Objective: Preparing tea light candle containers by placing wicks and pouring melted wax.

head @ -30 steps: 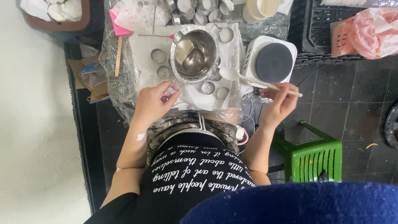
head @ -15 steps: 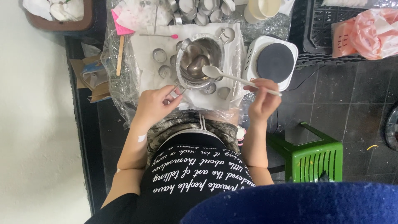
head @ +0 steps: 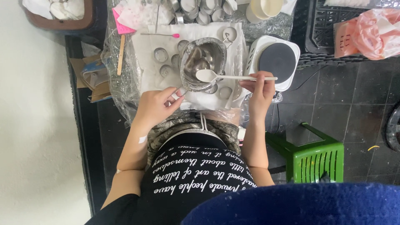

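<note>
My right hand (head: 259,89) holds a white spoon (head: 221,76) by its long handle. The spoon lies level, and its bowl hangs over the near rim of a shiny metal pot (head: 203,58). My left hand (head: 156,106) is at the pot's near-left side, with the fingers pinched on what looks like its thin handle. The pot stands on a white cloth (head: 146,71) among several small round tins (head: 160,54). Something grey and glossy lies in the pot.
A white hot plate (head: 276,62) with a dark round top sits right of the pot. A wooden stick (head: 121,54) and a pink-tipped stick (head: 160,35) lie at the left and back. A green stool (head: 316,156), a black crate (head: 329,25) and a pink bag (head: 373,33) are at the right.
My right hand has swung the spoon left, from beside the hot plate to over the pot's rim. My left hand has stayed by the pot.
</note>
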